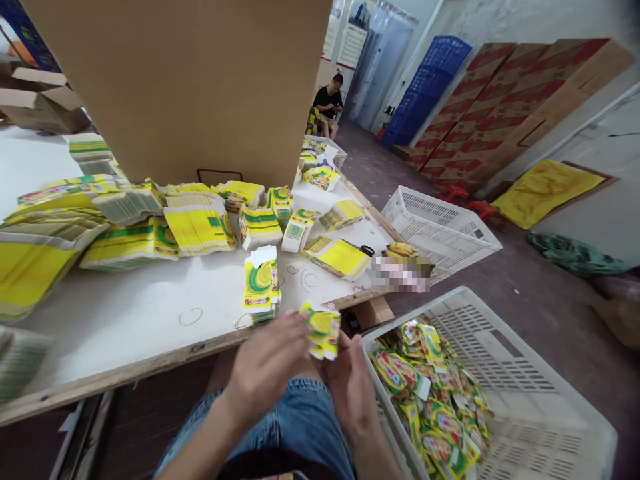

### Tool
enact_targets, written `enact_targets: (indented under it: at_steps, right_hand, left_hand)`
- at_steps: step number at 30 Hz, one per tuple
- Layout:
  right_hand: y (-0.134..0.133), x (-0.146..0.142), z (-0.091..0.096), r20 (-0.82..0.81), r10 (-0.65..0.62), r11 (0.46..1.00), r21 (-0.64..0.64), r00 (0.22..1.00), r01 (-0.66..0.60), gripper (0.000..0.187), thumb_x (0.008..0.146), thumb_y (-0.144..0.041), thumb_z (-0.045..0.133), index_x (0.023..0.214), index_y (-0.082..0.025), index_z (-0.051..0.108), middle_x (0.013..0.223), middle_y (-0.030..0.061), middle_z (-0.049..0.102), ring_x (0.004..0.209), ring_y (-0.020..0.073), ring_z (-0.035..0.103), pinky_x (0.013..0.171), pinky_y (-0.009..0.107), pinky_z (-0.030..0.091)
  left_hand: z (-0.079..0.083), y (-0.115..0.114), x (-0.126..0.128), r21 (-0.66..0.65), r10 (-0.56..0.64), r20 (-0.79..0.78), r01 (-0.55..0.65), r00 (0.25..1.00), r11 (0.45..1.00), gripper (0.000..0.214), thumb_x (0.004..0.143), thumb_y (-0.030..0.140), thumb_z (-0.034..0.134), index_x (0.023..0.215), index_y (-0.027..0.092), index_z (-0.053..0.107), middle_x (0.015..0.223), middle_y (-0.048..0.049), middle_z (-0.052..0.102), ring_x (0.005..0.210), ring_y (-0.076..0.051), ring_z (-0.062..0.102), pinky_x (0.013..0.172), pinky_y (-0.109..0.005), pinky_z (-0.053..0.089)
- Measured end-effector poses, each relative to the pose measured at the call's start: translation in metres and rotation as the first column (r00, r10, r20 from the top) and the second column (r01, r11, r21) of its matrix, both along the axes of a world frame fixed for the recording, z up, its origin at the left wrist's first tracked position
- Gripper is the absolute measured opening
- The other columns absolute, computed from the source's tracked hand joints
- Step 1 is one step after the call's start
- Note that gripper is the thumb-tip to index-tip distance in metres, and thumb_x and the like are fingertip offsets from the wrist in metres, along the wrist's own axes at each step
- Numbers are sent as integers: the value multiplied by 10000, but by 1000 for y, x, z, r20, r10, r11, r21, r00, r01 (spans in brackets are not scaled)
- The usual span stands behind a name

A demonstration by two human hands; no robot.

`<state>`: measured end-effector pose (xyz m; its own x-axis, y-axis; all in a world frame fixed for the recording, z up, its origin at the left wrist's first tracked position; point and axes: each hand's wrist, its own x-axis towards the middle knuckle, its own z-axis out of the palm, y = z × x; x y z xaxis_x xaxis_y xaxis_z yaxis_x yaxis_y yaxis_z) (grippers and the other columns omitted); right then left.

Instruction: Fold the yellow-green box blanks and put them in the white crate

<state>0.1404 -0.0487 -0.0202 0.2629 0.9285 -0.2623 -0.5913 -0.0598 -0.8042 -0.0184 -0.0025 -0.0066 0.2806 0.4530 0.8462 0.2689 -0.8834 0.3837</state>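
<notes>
Both hands are working a small yellow-and-green carton [324, 331] just off the near edge of the white table [135, 313], above the person's lap and beside the near-left corner of a white plastic crate [545, 373]. The left hand [267, 367] is reaching in from the left with its fingers closing against the carton's side; the right hand [353, 387] is coming up under it from the right, fingers curled onto its lower edge. Both are clamping on the carton, though the exact fingertip contact is blurred.

The carton is looking like thin printed card: very light, stiff only along its creases, and easy to dent or crush if squeezed across a flat face. The glossy print is probably a little slick, so the better hold seems to be at the folded edges and corners rather than the panels.

On the table, close to the near edge, a short upright stack of flat cartons [260, 283] is standing, with larger bundles [200, 223] spreading toward the far-left side under a big cardboard sheet [180, 87]. The crate is already holding a pile of finished cartons [430, 393] against its left wall
</notes>
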Motion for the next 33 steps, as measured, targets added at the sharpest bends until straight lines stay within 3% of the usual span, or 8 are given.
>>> enact_targets:
  at_steps: [6, 11, 13, 17, 20, 23, 27, 33]
  right_hand:
    - [-1, 13, 0, 124, -31, 1000, 4, 992, 31, 325, 741, -425, 836, 976, -220, 747, 947, 48, 773, 836, 206, 701, 760, 326, 558]
    - [-3, 8, -4, 310, 267, 960, -5, 912, -279, 341, 803, -466, 767, 985, -180, 735, 896, 74, 766, 802, 235, 701, 777, 373, 562]
    - [-3, 4, -7, 480, 277, 955, -40, 832, -295, 305, 817, -456, 746, 925, -171, 718, 862, 69, 748, 798, 233, 680, 786, 369, 554]
    - [-2, 9, -14, 848, -46, 998, 19, 528, 55, 362, 789, -373, 761, 1075, -182, 646, 990, 90, 702, 835, 238, 616, 762, 372, 535]
    - [-3, 15, -13, 944, -153, 985, 170, 294, -35, 573, 838, -268, 709, 1373, -216, 510, 1359, 136, 584, 1115, 278, 568, 930, 426, 497]
    - [-4, 15, -8, 971, -118, 952, 170, 208, -253, 568, 895, -154, 609, 1432, -270, 467, 1479, 90, 513, 1303, 260, 481, 1044, 429, 444]
    - [-4, 10, -5, 987, -87, 945, 125, 137, -302, 590, 887, -86, 563, 1437, -282, 480, 1492, 73, 507, 1316, 264, 475, 1060, 446, 429]
    - [-6, 8, -4, 978, -24, 936, 94, 205, -340, 606, 829, -6, 488, 1372, -274, 523, 1368, 71, 589, 1222, 248, 546, 1005, 415, 461]
  left_hand:
    - [-10, -15, 17, -387, -166, 115, 198, 979, 901, 312, 898, 95, 610, 1183, 198, 682, 1329, -127, 674, 1338, -249, 547, 1135, -403, 441]
    - [-12, -18, 17, -826, -105, 346, 356, 932, 436, 453, 917, 392, 618, 1318, 183, 641, 1293, -132, 698, 1148, -312, 671, 975, -387, 543]
    - [-12, -18, 20, -878, -105, 353, 368, 930, 307, 459, 899, 491, 609, 1151, 133, 746, 1128, -133, 766, 1034, -317, 705, 924, -374, 553]
    - [-14, -13, 24, -892, 81, 431, 412, 899, 184, 527, 827, 588, 656, 1064, 131, 771, 1022, -127, 783, 954, -282, 711, 923, -371, 535]
    - [-18, -11, 25, -874, 75, 486, 485, 871, 39, 572, 744, 634, 714, 988, 121, 779, 904, -124, 789, 813, -261, 714, 818, -361, 558]
    - [-21, -12, 26, -860, 49, 509, 510, 860, -5, 563, 708, 643, 739, 884, 110, 783, 822, -110, 779, 765, -243, 697, 801, -345, 544]
    - [-23, -13, 23, -868, 73, 494, 496, 867, -27, 578, 689, 669, 736, 832, 109, 769, 776, -83, 752, 724, -210, 660, 759, -313, 521]
    - [-21, -15, 21, -906, 25, 420, 420, 907, -51, 615, 724, 721, 662, 819, 117, 724, 703, -27, 669, 652, -165, 579, 624, -262, 456]
